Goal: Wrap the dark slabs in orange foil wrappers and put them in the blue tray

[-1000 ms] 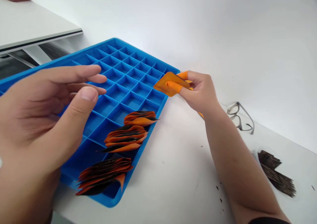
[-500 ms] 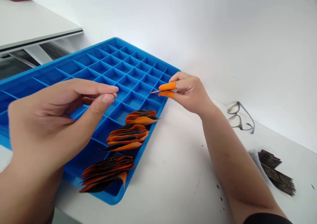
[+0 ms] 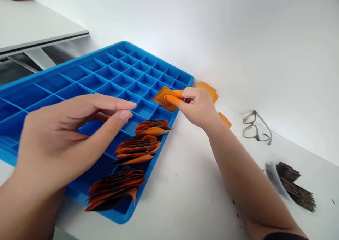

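My right hand (image 3: 200,107) wears orange finger cots on its thumb and index finger. Between them it pinches a small square orange sheet (image 3: 162,98) over the right edge of the blue compartment tray (image 3: 149,178). Over the tray's near left part is my left hand (image 3: 60,137), thumb and fingertips drawn together, with nothing showing in them. Three bundles of orange and black sheets stand in compartments along the right side: a near bundle (image 3: 115,190), a middle bundle (image 3: 137,150) and a smaller far bundle (image 3: 152,127).
Loose orange sheets (image 3: 208,88) lie behind my right hand, with another orange piece (image 3: 225,120) beside my wrist. Eyeglasses (image 3: 250,131) rest further right. A clear container (image 3: 274,173) holds dark, thin strips. A white raised surface (image 3: 39,24) stands at the back left.
My right hand has shifted slightly left and down, and its sheet has turned from edge-on to face the camera. Orange sheets behind it came into view. My left hand moved right.
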Demonstrator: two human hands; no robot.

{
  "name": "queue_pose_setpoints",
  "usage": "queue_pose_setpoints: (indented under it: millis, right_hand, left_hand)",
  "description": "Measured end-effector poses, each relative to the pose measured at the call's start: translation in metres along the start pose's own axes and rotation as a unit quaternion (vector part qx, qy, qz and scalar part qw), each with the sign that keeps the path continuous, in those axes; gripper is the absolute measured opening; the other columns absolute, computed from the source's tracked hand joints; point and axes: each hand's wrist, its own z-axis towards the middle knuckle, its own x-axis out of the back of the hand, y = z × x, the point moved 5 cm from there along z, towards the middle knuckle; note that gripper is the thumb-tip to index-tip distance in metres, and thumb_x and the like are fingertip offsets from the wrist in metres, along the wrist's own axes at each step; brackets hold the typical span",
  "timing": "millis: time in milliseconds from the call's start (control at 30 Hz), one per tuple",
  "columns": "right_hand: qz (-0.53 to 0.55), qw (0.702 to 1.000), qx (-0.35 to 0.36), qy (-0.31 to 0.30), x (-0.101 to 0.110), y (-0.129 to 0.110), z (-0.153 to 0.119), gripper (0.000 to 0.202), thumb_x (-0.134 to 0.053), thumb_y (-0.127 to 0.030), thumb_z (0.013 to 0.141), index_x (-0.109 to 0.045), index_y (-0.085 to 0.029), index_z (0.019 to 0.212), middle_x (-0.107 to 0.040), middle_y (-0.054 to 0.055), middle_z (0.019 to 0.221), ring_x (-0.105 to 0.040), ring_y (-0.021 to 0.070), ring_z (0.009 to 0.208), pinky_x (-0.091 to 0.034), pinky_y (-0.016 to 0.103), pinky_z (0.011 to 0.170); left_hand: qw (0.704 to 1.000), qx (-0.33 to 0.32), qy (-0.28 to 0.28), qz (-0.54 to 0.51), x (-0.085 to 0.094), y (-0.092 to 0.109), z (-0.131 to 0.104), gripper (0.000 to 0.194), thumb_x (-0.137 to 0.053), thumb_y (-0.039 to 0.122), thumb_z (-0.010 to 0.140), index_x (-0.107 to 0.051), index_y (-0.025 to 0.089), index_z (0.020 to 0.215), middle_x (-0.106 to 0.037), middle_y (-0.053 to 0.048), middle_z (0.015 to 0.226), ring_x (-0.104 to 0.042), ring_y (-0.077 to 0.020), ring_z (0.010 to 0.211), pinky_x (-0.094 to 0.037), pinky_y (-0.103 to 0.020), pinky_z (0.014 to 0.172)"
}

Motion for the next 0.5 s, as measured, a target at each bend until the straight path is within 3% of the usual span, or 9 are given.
queue_pose_setpoints:
  millis: [133, 200, 400, 500]
  right_hand:
    - [-0.084, 0.996, 0.014, 0.002, 0.002, -0.007, -0.002, 0.018, -0.068, -0.032, 0.09, -0.08, -0.023, 0.08, -0.056, 0.001, 0.069, -0.047, 0.0132, 0.066, -0.027, 0.029, 0.055]
    - [-0.126, 0.992, 0.02, -0.011, 0.005, -0.011, -0.001, 0.016, -0.067, -0.028, 0.09, -0.083, -0.026, 0.091, -0.058, 0.001, 0.072, -0.049, 0.0144, 0.069, -0.028, 0.03, 0.056]
    - [-0.208, 0.97, 0.054, -0.115, 0.015, -0.027, 0.005, 0.024, -0.063, -0.012, 0.088, -0.082, -0.026, 0.089, -0.065, 0.003, 0.087, -0.056, 0.0164, 0.077, -0.033, 0.032, 0.059]
    - [-0.22, 0.964, 0.062, -0.135, 0.019, -0.026, 0.007, 0.026, -0.062, -0.01, 0.087, -0.082, -0.027, 0.088, -0.066, 0.003, 0.088, -0.056, 0.0157, 0.074, -0.032, 0.033, 0.059]
  left_hand:
    - [0.999, -0.016, -0.034, 0.002, -0.002, 0.001, 0.0, 0.009, -0.075, 0.034, 0.088, -0.079, 0.033, 0.095, -0.079, 0.006, 0.098, -0.073, -0.0163, 0.087, -0.057, -0.031, 0.075]
    - [0.999, -0.018, -0.041, 0.004, -0.001, -0.001, 0.001, 0.009, -0.075, 0.036, 0.088, -0.08, 0.033, 0.095, -0.078, 0.006, 0.097, -0.073, -0.0156, 0.085, -0.056, -0.03, 0.075]
    - [0.999, -0.012, -0.047, 0.017, -0.002, -0.005, 0.0, 0.007, -0.074, 0.037, 0.088, -0.079, 0.035, 0.093, -0.078, 0.008, 0.095, -0.073, -0.014, 0.086, -0.056, -0.028, 0.078]
    - [0.999, -0.005, -0.043, 0.02, -0.001, -0.006, -0.001, 0.009, -0.074, 0.039, 0.088, -0.079, 0.034, 0.094, -0.078, 0.007, 0.093, -0.073, -0.0154, 0.084, -0.056, -0.03, 0.077]
